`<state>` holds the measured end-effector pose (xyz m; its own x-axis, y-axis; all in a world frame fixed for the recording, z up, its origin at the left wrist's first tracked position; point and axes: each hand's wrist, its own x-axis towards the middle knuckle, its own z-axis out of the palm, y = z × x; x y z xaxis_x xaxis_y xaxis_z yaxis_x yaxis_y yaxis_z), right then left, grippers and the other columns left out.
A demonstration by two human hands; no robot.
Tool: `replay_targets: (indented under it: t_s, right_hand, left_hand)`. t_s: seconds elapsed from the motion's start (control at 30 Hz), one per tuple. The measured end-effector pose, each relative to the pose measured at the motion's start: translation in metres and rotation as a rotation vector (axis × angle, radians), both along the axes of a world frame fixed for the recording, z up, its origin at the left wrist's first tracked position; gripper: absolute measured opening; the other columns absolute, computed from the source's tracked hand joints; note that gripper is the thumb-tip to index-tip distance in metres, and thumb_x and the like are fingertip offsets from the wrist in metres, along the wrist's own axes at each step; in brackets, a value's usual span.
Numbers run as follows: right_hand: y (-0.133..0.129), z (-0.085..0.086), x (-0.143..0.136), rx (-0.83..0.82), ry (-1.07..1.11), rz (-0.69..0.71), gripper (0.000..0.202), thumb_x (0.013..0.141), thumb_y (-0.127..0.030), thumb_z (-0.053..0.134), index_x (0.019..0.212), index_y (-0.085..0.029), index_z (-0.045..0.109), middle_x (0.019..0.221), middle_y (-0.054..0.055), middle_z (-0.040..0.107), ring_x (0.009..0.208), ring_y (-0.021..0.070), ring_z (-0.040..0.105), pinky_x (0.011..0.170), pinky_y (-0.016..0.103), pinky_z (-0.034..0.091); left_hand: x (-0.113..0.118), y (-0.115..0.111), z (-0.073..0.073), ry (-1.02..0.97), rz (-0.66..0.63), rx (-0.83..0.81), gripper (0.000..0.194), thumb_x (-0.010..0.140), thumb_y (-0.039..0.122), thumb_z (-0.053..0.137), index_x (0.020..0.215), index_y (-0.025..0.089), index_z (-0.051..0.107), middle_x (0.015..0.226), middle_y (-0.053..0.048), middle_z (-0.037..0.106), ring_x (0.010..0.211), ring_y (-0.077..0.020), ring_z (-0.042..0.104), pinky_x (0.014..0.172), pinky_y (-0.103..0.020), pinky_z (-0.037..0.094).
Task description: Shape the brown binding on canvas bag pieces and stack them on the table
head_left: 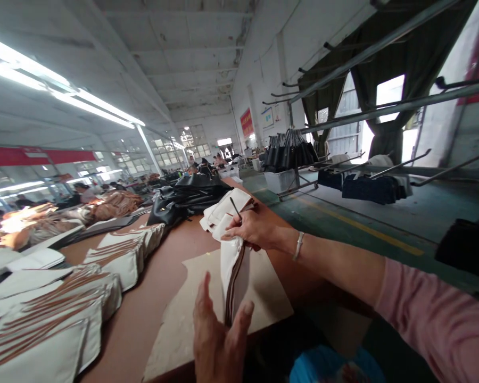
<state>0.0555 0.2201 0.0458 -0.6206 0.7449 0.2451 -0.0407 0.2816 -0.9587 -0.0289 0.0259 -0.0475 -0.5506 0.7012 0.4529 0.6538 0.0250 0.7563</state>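
My right hand [249, 230] is closed on the upper end of a cream fabric panel [228, 260] with brown edges, which stands on its side, folded or layered. A thin dark stick, perhaps a pen [235, 206], pokes up from the same fingers. Below, near the panel's lower end, my left hand [220, 332] is open, thumb and fingers apart; whether it touches the panel I cannot tell. Under both lies a beige board [179, 314] on the brown table [138, 311]. More cream pieces [229, 205] lie just beyond my right hand.
Overlapping rows of cream panels with brown edges [59, 324] cover the table's left side. Black leather-like pieces [191, 194] are heaped at the far end. To the right, a metal rack [367, 114] with prongs carries dark bags [289, 151]. People work in the distance.
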Motion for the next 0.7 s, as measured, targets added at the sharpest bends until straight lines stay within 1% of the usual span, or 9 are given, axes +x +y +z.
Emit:
replay_targets:
  t_s: [0.07, 0.13, 0.2, 0.27, 0.37, 0.47, 0.53, 0.6, 0.7]
  right_hand:
    - [-0.013, -0.001, -0.007, 0.038, 0.036, 0.041, 0.026, 0.073, -0.035, 0.075, 0.075, -0.015, 0.059, 0.045, -0.009, 0.046, 0.027, 0.0037, 0.034, 0.024, 0.014, 0.022]
    - [-0.015, -0.011, -0.009, 0.010, 0.060, 0.077, 0.024, 0.076, -0.036, 0.071, 0.079, -0.016, 0.058, 0.045, -0.009, 0.044, 0.028, 0.0049, 0.034, 0.024, 0.015, 0.024]
    - [-0.010, -0.031, -0.008, -0.090, 0.031, 0.106, 0.025, 0.076, -0.038, 0.071, 0.083, -0.018, 0.057, 0.047, -0.010, 0.044, 0.029, 0.0054, 0.034, 0.024, 0.016, 0.025]
    - [-0.004, -0.061, -0.008, -0.188, -0.027, 0.104, 0.027, 0.076, -0.039, 0.070, 0.083, -0.018, 0.055, 0.048, -0.010, 0.045, 0.029, 0.0053, 0.033, 0.025, 0.016, 0.025]
    - [0.002, -0.114, -0.008, -0.276, -0.116, 0.042, 0.025, 0.083, -0.037, 0.061, 0.074, -0.018, 0.048, 0.045, -0.010, 0.042, 0.029, 0.0050, 0.031, 0.028, 0.017, 0.026]
    - [0.011, -0.160, -0.005, -0.318, -0.211, -0.057, 0.030, 0.090, -0.039, 0.053, 0.070, -0.019, 0.042, 0.045, -0.009, 0.038, 0.030, 0.0047, 0.031, 0.031, 0.017, 0.027]
    - [0.023, -0.181, 0.001, -0.315, -0.273, -0.134, 0.030, 0.091, -0.041, 0.053, 0.074, -0.017, 0.046, 0.047, -0.009, 0.040, 0.031, 0.0047, 0.033, 0.033, 0.017, 0.028]
    - [0.038, -0.194, 0.011, -0.303, -0.350, -0.205, 0.028, 0.091, -0.041, 0.056, 0.081, -0.015, 0.052, 0.055, -0.006, 0.048, 0.037, 0.0055, 0.040, 0.037, 0.017, 0.035]
    - [0.060, -0.209, 0.031, -0.289, -0.508, -0.275, 0.026, 0.094, -0.036, 0.057, 0.100, -0.012, 0.060, 0.084, 0.003, 0.063, 0.064, 0.0112, 0.059, 0.058, 0.025, 0.052]
  left_hand:
    - [-0.003, 0.012, 0.024, 0.091, -0.012, -0.062, 0.071, 0.087, 0.052, 0.055, 0.146, 0.020, 0.033, 0.147, -0.015, 0.046, 0.134, -0.0332, 0.045, 0.110, -0.050, 0.038]
    - [-0.008, 0.020, 0.031, 0.198, -0.004, -0.085, 0.062, 0.091, 0.048, 0.051, 0.143, 0.018, 0.039, 0.144, -0.014, 0.050, 0.133, -0.0297, 0.046, 0.110, -0.044, 0.038]
    - [-0.014, 0.028, 0.019, 0.320, 0.003, -0.147, 0.050, 0.095, 0.044, 0.044, 0.138, 0.019, 0.046, 0.143, -0.012, 0.051, 0.130, -0.0264, 0.050, 0.105, -0.038, 0.043]
    - [-0.019, 0.036, -0.005, 0.460, -0.003, -0.290, 0.039, 0.098, 0.037, 0.038, 0.131, 0.022, 0.052, 0.139, -0.010, 0.055, 0.119, -0.0241, 0.058, 0.092, -0.033, 0.049]
    - [-0.020, 0.051, -0.045, 0.594, -0.018, -0.467, 0.029, 0.095, 0.014, 0.038, 0.107, 0.020, 0.064, 0.110, -0.009, 0.069, 0.093, -0.0218, 0.067, 0.073, -0.029, 0.048]
    - [-0.014, 0.068, -0.070, 0.603, -0.037, -0.522, 0.027, 0.090, 0.005, 0.040, 0.090, 0.017, 0.064, 0.089, -0.007, 0.069, 0.079, -0.0201, 0.069, 0.060, -0.027, 0.042]
    - [-0.013, 0.078, -0.074, 0.597, -0.027, -0.540, 0.024, 0.092, 0.009, 0.039, 0.091, 0.017, 0.062, 0.088, -0.007, 0.067, 0.075, -0.0201, 0.069, 0.057, -0.027, 0.038]
    - [-0.018, 0.085, -0.072, 0.587, -0.016, -0.547, 0.024, 0.095, 0.014, 0.037, 0.091, 0.018, 0.060, 0.088, -0.006, 0.067, 0.074, -0.0208, 0.069, 0.058, -0.029, 0.037]
    - [-0.044, 0.091, -0.059, 0.535, 0.050, -0.547, 0.031, 0.098, 0.022, 0.031, 0.084, 0.018, 0.057, 0.078, -0.004, 0.064, 0.070, -0.0222, 0.068, 0.058, -0.030, 0.037]
